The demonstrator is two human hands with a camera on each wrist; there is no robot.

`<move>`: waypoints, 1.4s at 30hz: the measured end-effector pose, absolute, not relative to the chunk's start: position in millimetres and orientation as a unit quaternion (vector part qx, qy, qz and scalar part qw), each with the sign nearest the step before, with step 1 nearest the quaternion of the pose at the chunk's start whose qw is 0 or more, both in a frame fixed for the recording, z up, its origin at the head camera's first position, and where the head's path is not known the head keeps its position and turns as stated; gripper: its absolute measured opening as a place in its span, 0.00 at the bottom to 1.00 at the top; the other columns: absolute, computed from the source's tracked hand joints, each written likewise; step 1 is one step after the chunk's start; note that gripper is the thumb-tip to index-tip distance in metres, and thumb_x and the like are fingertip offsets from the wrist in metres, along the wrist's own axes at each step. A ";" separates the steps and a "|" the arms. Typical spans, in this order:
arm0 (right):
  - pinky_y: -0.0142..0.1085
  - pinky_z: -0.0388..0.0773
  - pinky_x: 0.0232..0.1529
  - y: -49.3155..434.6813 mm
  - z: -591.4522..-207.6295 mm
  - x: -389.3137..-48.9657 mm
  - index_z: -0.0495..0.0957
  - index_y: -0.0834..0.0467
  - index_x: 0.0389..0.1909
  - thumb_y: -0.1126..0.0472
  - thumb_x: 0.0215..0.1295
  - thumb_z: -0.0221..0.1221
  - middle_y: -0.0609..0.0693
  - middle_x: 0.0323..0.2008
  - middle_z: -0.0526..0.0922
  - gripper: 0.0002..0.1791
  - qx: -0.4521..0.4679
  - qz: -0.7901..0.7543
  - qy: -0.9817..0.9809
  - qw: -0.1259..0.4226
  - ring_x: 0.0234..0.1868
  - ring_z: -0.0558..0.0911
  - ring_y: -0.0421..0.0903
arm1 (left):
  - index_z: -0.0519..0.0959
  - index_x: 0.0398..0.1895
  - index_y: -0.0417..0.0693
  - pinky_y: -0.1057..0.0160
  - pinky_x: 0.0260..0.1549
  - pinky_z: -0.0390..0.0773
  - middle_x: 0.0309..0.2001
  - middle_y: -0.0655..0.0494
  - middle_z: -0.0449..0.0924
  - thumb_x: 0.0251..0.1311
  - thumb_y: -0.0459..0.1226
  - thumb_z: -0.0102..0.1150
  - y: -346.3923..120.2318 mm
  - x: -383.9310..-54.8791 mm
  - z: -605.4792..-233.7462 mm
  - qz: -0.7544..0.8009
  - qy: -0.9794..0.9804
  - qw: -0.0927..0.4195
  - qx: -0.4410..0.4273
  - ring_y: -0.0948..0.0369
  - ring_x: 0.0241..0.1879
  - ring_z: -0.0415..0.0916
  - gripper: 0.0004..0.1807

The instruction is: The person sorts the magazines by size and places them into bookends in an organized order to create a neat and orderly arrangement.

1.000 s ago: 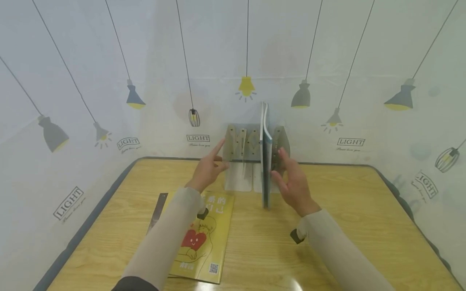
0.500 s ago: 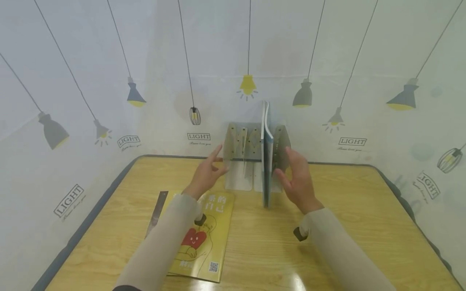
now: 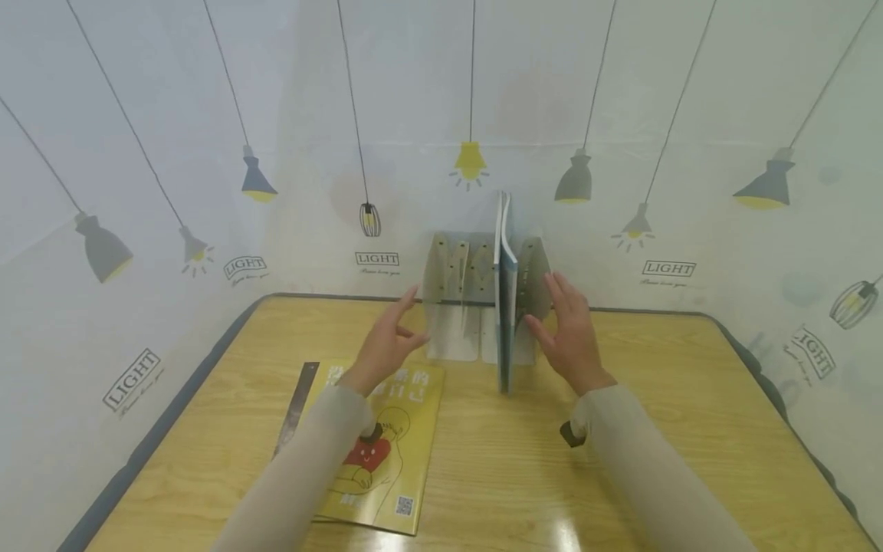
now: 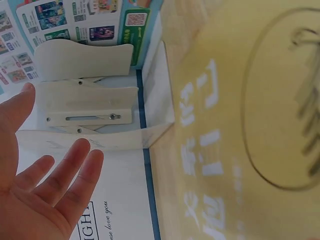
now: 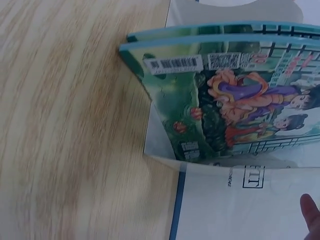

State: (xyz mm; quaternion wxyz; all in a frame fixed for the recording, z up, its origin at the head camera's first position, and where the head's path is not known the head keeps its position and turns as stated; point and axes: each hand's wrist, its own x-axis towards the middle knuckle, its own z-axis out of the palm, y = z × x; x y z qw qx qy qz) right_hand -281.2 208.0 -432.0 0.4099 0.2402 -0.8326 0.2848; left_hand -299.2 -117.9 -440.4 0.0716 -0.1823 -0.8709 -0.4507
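A pale metal expanding book stand (image 3: 451, 337) stands at the back of the table, with thin upright dividers. Two thin picture books (image 3: 506, 330) stand upright in its right part; the right wrist view shows an illustrated cover (image 5: 240, 100) with a barcode. My left hand (image 3: 386, 341) is just left of the stand's left end plate, fingers spread and holding nothing. By the right end plate is my right hand (image 3: 574, 341), its fingers extended beside the plate and gripping nothing. In the right wrist view only a fingertip (image 5: 311, 212) shows.
A yellow book (image 3: 407, 475) with a red heart lies flat at the front left, partly under my left sleeve. A dark-edged item (image 3: 297, 402) sticks out beneath it. Behind the table (image 3: 662, 383) hangs a white curtain (image 3: 303, 153) printed with lamps.
Both hands have drawn slightly outward from the stand's ends, the left to the left and down, the right to the right. The books and stand keep their places.
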 end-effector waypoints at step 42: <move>0.63 0.60 0.62 234.3 -432.6 -299.2 0.54 0.51 0.76 0.70 0.53 0.70 0.69 0.67 0.62 0.51 0.218 0.250 -0.904 0.271 0.63 0.63 0.71 | 0.51 0.76 0.72 0.56 0.44 0.81 0.66 0.48 0.67 0.54 0.43 0.72 -219.2 -252.9 -477.0 -0.388 -0.908 -0.017 -0.160 0.55 0.46 0.78 0.50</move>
